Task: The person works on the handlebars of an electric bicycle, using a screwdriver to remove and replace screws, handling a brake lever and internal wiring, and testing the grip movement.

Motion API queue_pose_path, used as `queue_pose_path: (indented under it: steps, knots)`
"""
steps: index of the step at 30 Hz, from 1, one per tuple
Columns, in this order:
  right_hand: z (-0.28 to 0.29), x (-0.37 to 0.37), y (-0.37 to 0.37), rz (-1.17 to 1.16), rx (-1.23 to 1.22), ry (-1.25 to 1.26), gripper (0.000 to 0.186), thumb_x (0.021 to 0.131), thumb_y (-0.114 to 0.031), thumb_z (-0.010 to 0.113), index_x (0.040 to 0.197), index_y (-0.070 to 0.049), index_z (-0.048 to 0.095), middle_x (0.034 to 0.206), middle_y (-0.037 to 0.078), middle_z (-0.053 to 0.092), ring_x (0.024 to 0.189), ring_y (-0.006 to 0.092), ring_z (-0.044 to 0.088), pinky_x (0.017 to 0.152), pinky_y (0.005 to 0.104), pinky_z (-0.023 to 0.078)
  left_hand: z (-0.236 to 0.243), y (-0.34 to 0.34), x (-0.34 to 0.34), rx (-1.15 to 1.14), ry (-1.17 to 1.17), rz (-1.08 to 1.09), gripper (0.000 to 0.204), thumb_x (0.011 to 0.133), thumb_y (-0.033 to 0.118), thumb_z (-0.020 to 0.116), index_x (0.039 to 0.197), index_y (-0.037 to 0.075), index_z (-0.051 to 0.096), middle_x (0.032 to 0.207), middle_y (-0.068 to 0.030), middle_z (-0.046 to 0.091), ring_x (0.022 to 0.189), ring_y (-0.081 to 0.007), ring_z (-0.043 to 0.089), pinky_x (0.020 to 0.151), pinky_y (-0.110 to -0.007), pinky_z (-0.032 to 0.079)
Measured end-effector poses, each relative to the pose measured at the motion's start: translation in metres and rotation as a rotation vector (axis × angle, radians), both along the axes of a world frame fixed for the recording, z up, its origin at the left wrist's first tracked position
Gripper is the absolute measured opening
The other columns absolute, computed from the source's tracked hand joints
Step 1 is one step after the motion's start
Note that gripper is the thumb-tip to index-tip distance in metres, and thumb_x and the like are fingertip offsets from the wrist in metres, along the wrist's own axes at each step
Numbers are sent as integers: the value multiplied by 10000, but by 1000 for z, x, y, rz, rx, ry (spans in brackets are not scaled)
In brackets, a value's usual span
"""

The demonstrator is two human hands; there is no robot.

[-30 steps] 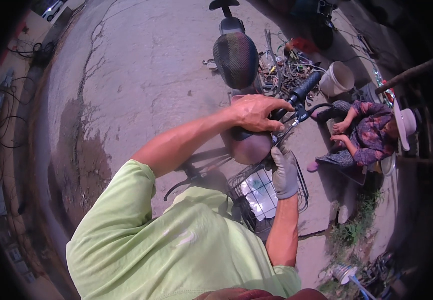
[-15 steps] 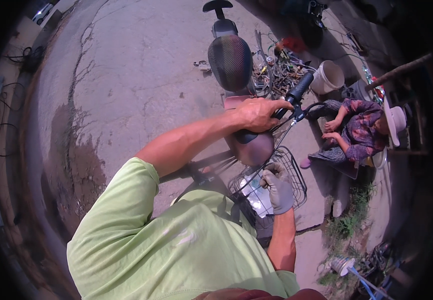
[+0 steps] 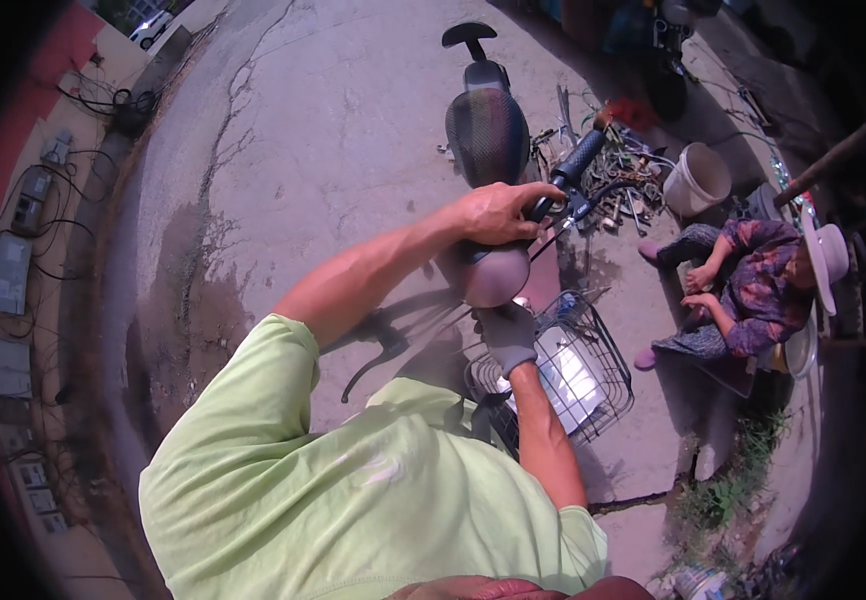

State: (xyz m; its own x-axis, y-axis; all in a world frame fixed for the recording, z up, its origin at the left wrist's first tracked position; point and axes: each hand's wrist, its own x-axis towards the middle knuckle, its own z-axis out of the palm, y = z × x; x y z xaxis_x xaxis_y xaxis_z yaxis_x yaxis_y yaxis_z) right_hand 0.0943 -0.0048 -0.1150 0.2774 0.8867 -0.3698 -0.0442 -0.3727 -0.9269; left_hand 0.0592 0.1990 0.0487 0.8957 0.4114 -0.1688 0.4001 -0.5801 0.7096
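Note:
My bare left hand [image 3: 498, 213] is curled over the dark handlebar [image 3: 543, 209] of an electric bike, beside the black brake lever mount [image 3: 577, 208]. A ribbed black grip [image 3: 581, 158] sticks out past my fingers. Just below, a rounded pinkish-brown cover [image 3: 496, 277] bulges from the bike's front. My right hand [image 3: 509, 338], in a grey-white work glove, reaches up under that cover; its fingertips are mostly hidden. Under my right wrist is the black wire basket [image 3: 618, 392], with a white sheet-like item [image 3: 568, 375] in it. Beyond my hands is the mesh-covered saddle [image 3: 488, 140].
A seated person [image 3: 753, 280] in a pale hat is on the right. Beyond are a white bucket [image 3: 698, 180] and a pile of metal scraps [image 3: 618, 185]. Electrical boxes with loose wires [image 3: 13, 275] line the left wall. Weeds [image 3: 733, 490] grow lower right.
My right hand has moved up and left, from a pinch by a black cable over the basket to beneath the rounded cover. The handlebar has shifted slightly; my left hand stays on it.

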Motion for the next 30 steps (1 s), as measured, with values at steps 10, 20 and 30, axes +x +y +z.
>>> queue_pose_path:
  steps: [10, 20, 30]
  knots:
    - [70, 116, 0, 33, 23, 168, 276, 1062, -193, 703, 1250, 8, 713, 1097, 63, 777, 943, 137, 722, 841, 309, 585, -1, 6, 5, 16, 21, -49, 762, 933, 327, 763, 1604, 130, 462, 1112, -230, 747, 1063, -392, 730, 958, -496, 547]
    - [52, 146, 54, -125, 342, 577, 297, 1129, -305, 615, 1273, -59, 698, 1000, -9, 731, 807, 75, 646, 699, 228, 505, 0, 12, 2, 12, -18, -122, 722, 953, 325, 764, 1590, 125, 488, 1397, -188, 685, 1184, -393, 703, 998, -497, 550]
    - [35, 145, 55, -199, 352, 808, 240, 1081, -265, 706, 1220, -71, 681, 981, -3, 701, 782, 82, 633, 665, 234, 497, -1, 15, 2, 8, -83, -159, 677, 944, 329, 758, 1546, 107, 540, 1367, -191, 687, 1156, -386, 715, 965, -484, 571]
